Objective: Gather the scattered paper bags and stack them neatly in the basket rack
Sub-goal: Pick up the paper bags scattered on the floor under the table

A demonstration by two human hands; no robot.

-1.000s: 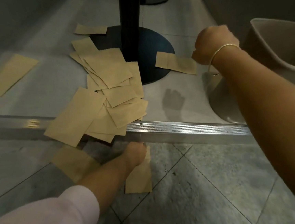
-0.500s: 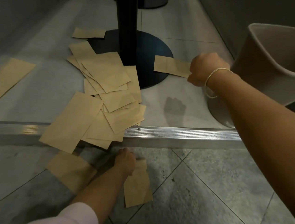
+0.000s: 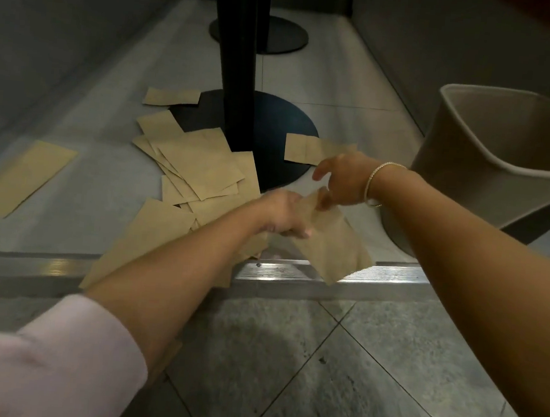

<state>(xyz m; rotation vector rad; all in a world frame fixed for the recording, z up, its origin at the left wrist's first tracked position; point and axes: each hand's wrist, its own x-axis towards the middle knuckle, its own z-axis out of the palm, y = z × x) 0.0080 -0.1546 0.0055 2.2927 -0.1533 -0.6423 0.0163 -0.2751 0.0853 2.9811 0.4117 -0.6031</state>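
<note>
My left hand (image 3: 283,213) grips a flat brown paper bag (image 3: 332,246), held up above the metal step edge. My right hand (image 3: 344,179), with a bracelet on the wrist, meets it from the right and pinches the bag's upper corner. A loose pile of paper bags (image 3: 197,168) lies on the raised floor just left of my hands. Single bags lie apart: one (image 3: 308,149) on the black round base, one (image 3: 172,97) farther back, one (image 3: 23,176) at the far left. No basket rack is in view.
A black pole (image 3: 238,62) rises from a round base (image 3: 274,125) behind the pile. A beige chair (image 3: 504,155) stands at the right. A metal strip (image 3: 377,278) edges the step between the raised floor and the tiled floor.
My left hand has lifted a bag from the lower tiled floor up to the right hand. My right hand came down from the air and closed on that bag's top corner.
</note>
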